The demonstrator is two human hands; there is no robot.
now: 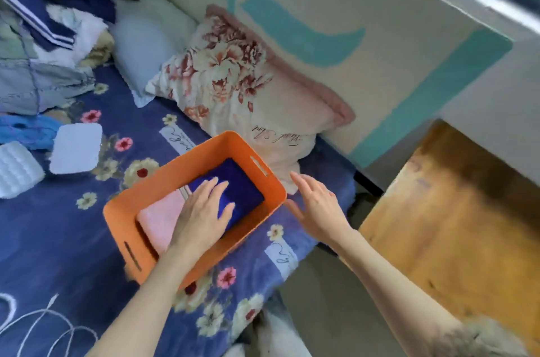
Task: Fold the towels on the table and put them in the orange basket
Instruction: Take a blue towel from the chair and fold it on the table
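A heap of mixed clothing (43, 35) occupies the 10 o'clock corner of the bed. Below it, at 9 o'clock, two white folded cloths (76, 148) lie on the bedspread (58, 239), which is blue with a flower print, beside a crumpled light-blue cloth (26, 130). A pale pillow (143, 44) and a floral pillow (233, 79) lean against the wall toward 12 o'clock. The orange basket (268, 181) sits on the bedspread at frame centre, its long axis running from 7 to 1 o'clock. Inside it a folded pink towel (159, 219) fills the 7 o'clock end and a folded dark blue towel (233, 181) fills the 1 o'clock end, the two touching. The left hand (201, 210) lies flat inside the basket, fingers straight and slightly spread, pressing on the blue towel with the palm over the seam between both towels; it grips nothing. The right hand (317, 204) is outside the basket at 3 o'clock of it, fingers extended and apart, thumb just beside the basket's rim; contact cannot be confirmed, and it holds nothing. A wooden surface (453, 225) stands at 4 o'clock, well apart from the basket.
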